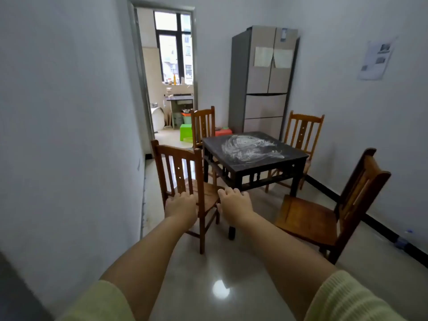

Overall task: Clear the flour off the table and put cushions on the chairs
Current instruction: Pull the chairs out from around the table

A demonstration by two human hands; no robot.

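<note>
a person stands short of a dark table (231, 163) ringed by four wooden chairs, both bare arms held out ahead, nothing yet cleared or cushioned. flour (250, 147) lies smeared in white swirls across the middle and far part of the tabletop, spread thin as though rubbed about, so a wipe rather than a scoop looks the likely job. the near chair (180, 172) has its back to the camera and its seat tucked toward the table; the right chair (324, 214) stands pulled out and turned sideways, seat bare; the far chair (203, 126) and the corner chair (303, 130) sit close against the table's other sides. no cushion shows on any seat or elsewhere in view.

the left hand (180, 207) reaches forward palm down, fingers loosely bent, holding nothing; it overlaps the near chair's back in the picture, though contact cannot be judged. the right hand (234, 205) hangs beside it in the same pose, relaxed and empty, in front of the table's near corner. pale yellow sleeves (347, 300) are pushed up above the elbows, perhaps to keep them out of the flour. a fridge (264, 77) stands behind the table, and a doorway (171, 72) opens to a kitchen at left.
</note>
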